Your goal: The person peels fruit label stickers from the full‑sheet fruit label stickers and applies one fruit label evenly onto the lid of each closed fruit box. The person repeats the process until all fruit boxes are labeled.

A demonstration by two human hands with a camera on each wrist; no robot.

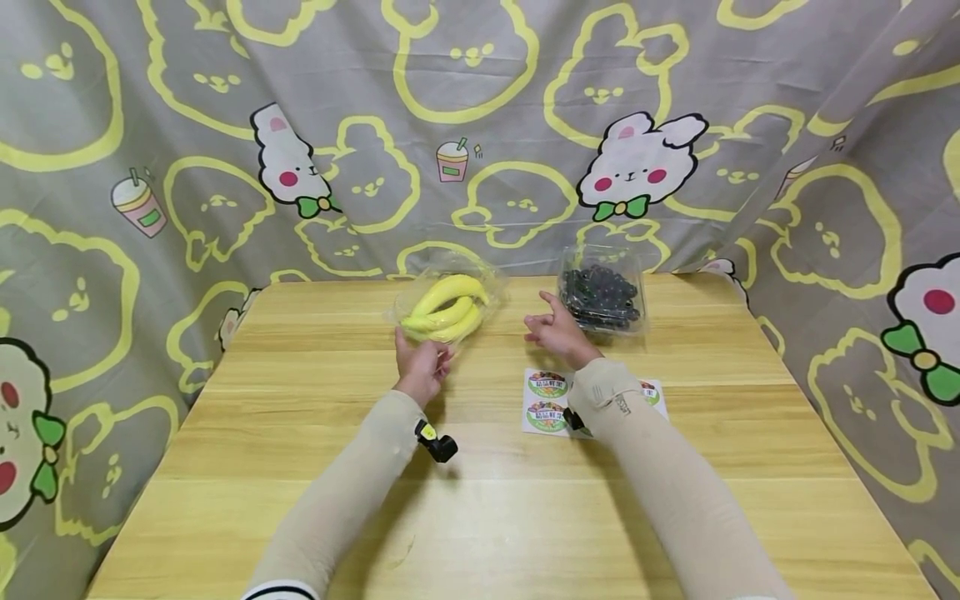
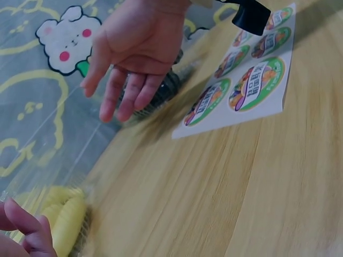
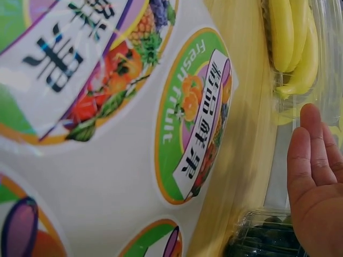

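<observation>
We work at the desk (image 1: 480, 500), and we tell each place from the sticker sheet (image 1: 542, 404) that lies flat on it. Far behind the sheet and to its left sits the banana pack (image 1: 447, 308). Just behind the sheet, a bit right, sits the berry box (image 1: 602, 293). Our left hand (image 1: 422, 365) is at the near edge of the banana pack, its grip curled; we cannot tell if it pinches the wrap. Our right hand (image 1: 557, 330) hangs between the pack and the box, grip spread, holding nothing. We think we are sorting out the packs. Next, we guess, a hand must peel one sticker.
</observation>
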